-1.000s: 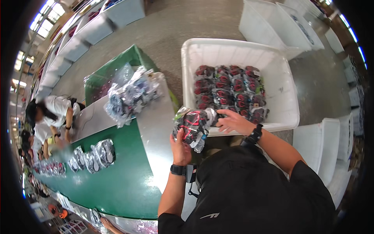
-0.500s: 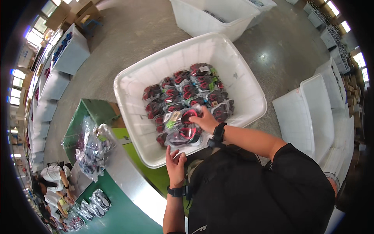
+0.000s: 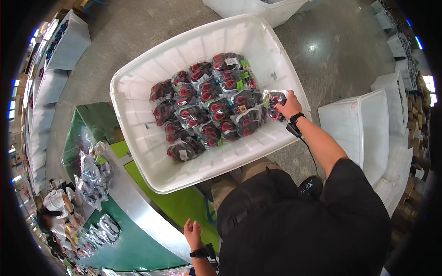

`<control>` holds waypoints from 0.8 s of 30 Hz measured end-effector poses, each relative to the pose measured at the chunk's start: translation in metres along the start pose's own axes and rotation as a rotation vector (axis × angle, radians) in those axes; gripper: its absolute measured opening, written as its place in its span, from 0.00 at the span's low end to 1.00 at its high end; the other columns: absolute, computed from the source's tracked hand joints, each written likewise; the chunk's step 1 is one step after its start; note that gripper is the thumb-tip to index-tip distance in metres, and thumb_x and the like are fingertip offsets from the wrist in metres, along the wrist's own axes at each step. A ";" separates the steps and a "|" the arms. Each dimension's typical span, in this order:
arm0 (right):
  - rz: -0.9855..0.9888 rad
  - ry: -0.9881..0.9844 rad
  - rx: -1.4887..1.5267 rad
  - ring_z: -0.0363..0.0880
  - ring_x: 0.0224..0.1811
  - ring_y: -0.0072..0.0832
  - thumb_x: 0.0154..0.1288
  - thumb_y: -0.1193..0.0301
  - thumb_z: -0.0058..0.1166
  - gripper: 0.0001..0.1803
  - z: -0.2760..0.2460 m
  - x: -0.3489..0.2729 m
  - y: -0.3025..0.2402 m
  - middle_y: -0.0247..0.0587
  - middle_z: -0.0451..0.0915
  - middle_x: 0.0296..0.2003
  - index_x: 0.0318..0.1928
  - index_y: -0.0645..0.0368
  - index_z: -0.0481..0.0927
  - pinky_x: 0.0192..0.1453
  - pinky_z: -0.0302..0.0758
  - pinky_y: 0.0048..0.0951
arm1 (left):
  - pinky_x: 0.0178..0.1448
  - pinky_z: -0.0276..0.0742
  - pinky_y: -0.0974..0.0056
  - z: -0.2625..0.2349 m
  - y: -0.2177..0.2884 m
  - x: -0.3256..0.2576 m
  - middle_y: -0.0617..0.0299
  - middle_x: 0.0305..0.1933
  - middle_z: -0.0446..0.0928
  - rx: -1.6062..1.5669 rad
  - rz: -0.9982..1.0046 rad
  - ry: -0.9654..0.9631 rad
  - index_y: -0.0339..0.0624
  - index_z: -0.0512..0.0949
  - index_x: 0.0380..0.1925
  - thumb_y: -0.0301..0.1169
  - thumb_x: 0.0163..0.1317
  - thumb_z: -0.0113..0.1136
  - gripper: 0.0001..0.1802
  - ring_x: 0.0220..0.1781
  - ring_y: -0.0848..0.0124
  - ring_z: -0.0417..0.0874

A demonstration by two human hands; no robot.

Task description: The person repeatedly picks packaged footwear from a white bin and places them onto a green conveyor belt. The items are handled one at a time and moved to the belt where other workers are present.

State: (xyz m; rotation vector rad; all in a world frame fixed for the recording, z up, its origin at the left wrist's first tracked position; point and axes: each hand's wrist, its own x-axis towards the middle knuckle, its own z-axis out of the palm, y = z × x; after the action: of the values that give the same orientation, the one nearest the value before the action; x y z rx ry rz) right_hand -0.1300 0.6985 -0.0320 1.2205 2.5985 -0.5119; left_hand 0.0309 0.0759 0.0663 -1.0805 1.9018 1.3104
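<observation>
A large white plastic bin (image 3: 131, 92) stands in front of me. Several clear-bagged pairs of black and red shoes (image 3: 218, 109) lie in close rows on its bottom, some with green tags. At the bin's right side, my right hand (image 3: 290, 106) is closed on another bagged pair of shoes (image 3: 275, 102), held over the bin to the right of the rows. My left hand (image 3: 194, 233) is lowered beside my body, past the bin's near rim, with its fingers apart and holding nothing.
Left of me runs a green table (image 3: 136, 244) with a metal edge (image 3: 145, 207). On it are a heap of clear-bagged items (image 3: 92, 177) and a row of bagged shoes (image 3: 107, 228). A person (image 3: 56, 202) works beyond. Further white bins (image 3: 343, 129) stand to the right.
My right hand has carried bagged shoes from the bin's near middle to its right side. My left hand has dropped back toward my body, away from the bin.
</observation>
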 end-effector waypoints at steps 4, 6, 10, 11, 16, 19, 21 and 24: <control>0.062 -0.037 -0.072 0.80 0.52 0.51 0.54 0.57 0.67 0.39 0.012 0.013 0.018 0.55 0.75 0.53 0.59 0.57 0.60 0.53 0.79 0.47 | 0.40 0.79 0.67 -0.010 -0.016 -0.010 0.56 0.47 0.78 -0.101 -0.061 0.046 0.37 0.67 0.63 0.32 0.68 0.60 0.26 0.43 0.69 0.81; 0.080 -0.047 -0.101 0.80 0.52 0.51 0.54 0.57 0.68 0.39 0.022 0.019 0.026 0.55 0.75 0.52 0.59 0.57 0.60 0.53 0.79 0.47 | 0.41 0.80 0.66 -0.010 -0.018 -0.013 0.55 0.48 0.78 -0.099 -0.076 0.039 0.37 0.67 0.63 0.31 0.68 0.59 0.25 0.44 0.68 0.81; 0.109 -0.087 -0.126 0.80 0.52 0.51 0.54 0.58 0.69 0.40 0.044 0.026 0.043 0.56 0.73 0.53 0.60 0.56 0.59 0.53 0.79 0.48 | 0.41 0.80 0.65 -0.005 -0.015 -0.017 0.54 0.50 0.78 -0.062 -0.111 0.021 0.38 0.67 0.63 0.31 0.69 0.59 0.24 0.45 0.68 0.82; 0.117 -0.098 -0.135 0.79 0.53 0.51 0.54 0.58 0.69 0.41 0.050 0.027 0.046 0.56 0.72 0.54 0.61 0.56 0.59 0.53 0.79 0.48 | 0.41 0.81 0.65 -0.004 -0.013 -0.018 0.54 0.50 0.78 -0.063 -0.110 0.012 0.38 0.67 0.63 0.31 0.69 0.59 0.24 0.45 0.68 0.82; 0.175 -0.104 -0.153 0.76 0.57 0.50 0.57 0.57 0.67 0.46 0.073 0.020 0.051 0.57 0.69 0.58 0.69 0.55 0.53 0.57 0.78 0.47 | 0.41 0.81 0.65 -0.002 0.000 -0.023 0.54 0.49 0.78 -0.032 -0.082 -0.038 0.38 0.67 0.63 0.30 0.69 0.59 0.24 0.44 0.68 0.82; 0.229 -0.187 -0.055 0.73 0.61 0.50 0.59 0.57 0.63 0.47 0.079 0.019 0.045 0.58 0.67 0.61 0.73 0.55 0.52 0.61 0.75 0.46 | 0.41 0.81 0.66 -0.002 0.007 -0.024 0.54 0.48 0.78 -0.059 -0.058 -0.018 0.37 0.67 0.63 0.30 0.69 0.59 0.24 0.44 0.68 0.82; 0.158 -0.199 0.007 0.73 0.61 0.51 0.60 0.58 0.63 0.46 0.082 0.012 0.038 0.58 0.67 0.61 0.73 0.55 0.53 0.61 0.75 0.46 | 0.41 0.81 0.66 -0.002 0.010 -0.024 0.55 0.48 0.78 -0.052 -0.057 -0.017 0.37 0.67 0.62 0.30 0.69 0.59 0.24 0.44 0.69 0.82; 0.042 -0.196 0.099 0.75 0.58 0.51 0.60 0.59 0.62 0.40 0.089 -0.004 0.028 0.57 0.71 0.58 0.69 0.57 0.59 0.61 0.74 0.46 | 0.40 0.81 0.67 -0.002 0.009 -0.023 0.56 0.46 0.78 -0.077 -0.053 -0.015 0.35 0.68 0.62 0.29 0.68 0.60 0.24 0.43 0.69 0.82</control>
State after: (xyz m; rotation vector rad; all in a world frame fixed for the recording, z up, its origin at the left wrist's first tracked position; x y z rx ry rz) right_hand -0.1010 0.6767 -0.1181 1.1871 2.4045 -0.7206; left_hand 0.0349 0.0825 0.0892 -1.1483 1.8134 1.3677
